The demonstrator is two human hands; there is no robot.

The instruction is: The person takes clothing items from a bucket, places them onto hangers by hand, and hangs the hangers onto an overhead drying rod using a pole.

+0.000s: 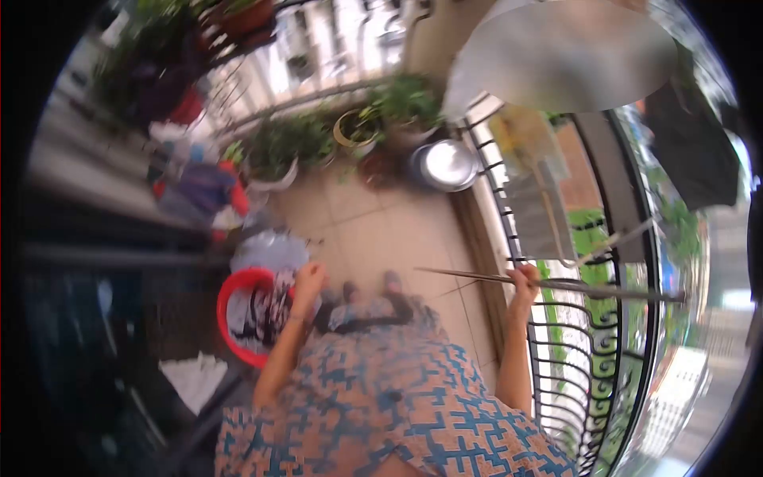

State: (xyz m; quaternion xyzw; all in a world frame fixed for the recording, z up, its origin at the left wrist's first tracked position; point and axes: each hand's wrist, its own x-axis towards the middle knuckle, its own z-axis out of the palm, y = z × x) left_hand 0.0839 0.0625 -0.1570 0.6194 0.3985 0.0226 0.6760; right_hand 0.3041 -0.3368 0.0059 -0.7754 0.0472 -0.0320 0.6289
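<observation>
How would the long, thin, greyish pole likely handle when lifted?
The long, thin, greyish pole, material unclear, is probably stiff: it looks straight on both sides of the right hand. It may tip or swivel easily, since both ends reach beyond that single grip.

Balcony, evidently of a home. I stand on a floor of square beige tiles [413, 230]. A black metal railing with curled bars [604, 374] bounds its right edge, pale buildings [675, 389] visible beyond; green leafy potted plants [278, 147] line its far edge. At my left, a round red plastic basin [223, 318] holds dark and light cloth [262, 310].
</observation>
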